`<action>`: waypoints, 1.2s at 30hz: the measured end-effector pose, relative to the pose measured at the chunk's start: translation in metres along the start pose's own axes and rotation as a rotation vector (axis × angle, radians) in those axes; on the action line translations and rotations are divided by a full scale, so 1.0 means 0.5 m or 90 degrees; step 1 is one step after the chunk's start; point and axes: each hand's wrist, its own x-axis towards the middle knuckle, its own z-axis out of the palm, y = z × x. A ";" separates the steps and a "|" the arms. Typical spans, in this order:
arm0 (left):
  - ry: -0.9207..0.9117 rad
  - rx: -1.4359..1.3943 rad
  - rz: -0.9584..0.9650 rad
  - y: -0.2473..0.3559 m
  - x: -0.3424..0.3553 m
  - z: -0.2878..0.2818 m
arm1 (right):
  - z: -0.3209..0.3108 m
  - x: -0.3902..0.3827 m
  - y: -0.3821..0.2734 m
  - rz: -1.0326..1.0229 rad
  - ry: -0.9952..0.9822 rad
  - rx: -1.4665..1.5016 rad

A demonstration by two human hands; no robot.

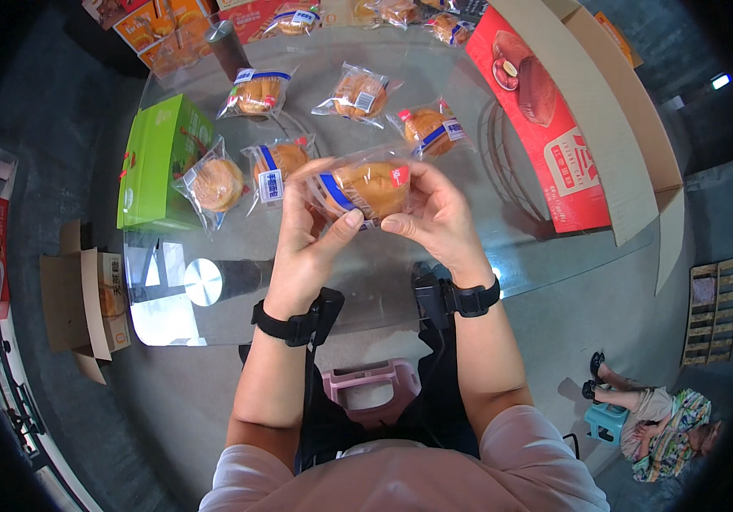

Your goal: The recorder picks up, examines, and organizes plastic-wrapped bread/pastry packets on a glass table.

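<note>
Both hands grip one plastic-wrapped bread bun with a blue band and a red mark, held over the glass table. My left hand holds its left side, thumb on the front; my right hand holds its right side with the thumb along the lower edge. Around it lie more wrapped buns: a pale round one, one just behind my left hand, and others farther back at left, middle and right.
A green box stands at left, a large open red carton at right. Boxes and more buns line the back, near a dark cylinder. An open carton, a pallet and a seated person are beyond the table.
</note>
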 end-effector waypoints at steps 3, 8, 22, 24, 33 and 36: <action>0.013 -0.015 -0.013 -0.002 0.001 -0.003 | -0.002 -0.006 0.001 0.056 -0.001 0.033; 0.020 0.022 -0.024 0.002 -0.002 -0.002 | -0.001 -0.003 -0.003 0.043 0.004 0.031; 0.117 -0.055 -0.023 -0.009 0.000 0.009 | 0.015 0.004 0.001 -0.117 0.115 -0.019; 0.116 -0.082 -0.048 0.006 -0.002 0.017 | 0.017 0.006 0.001 -0.139 0.106 -0.022; 0.001 -0.336 -0.124 -0.021 -0.006 -0.004 | 0.033 0.003 -0.001 -0.227 0.035 -0.044; 0.011 -0.357 -0.145 -0.019 -0.003 -0.004 | 0.033 0.002 -0.003 -0.239 0.011 -0.141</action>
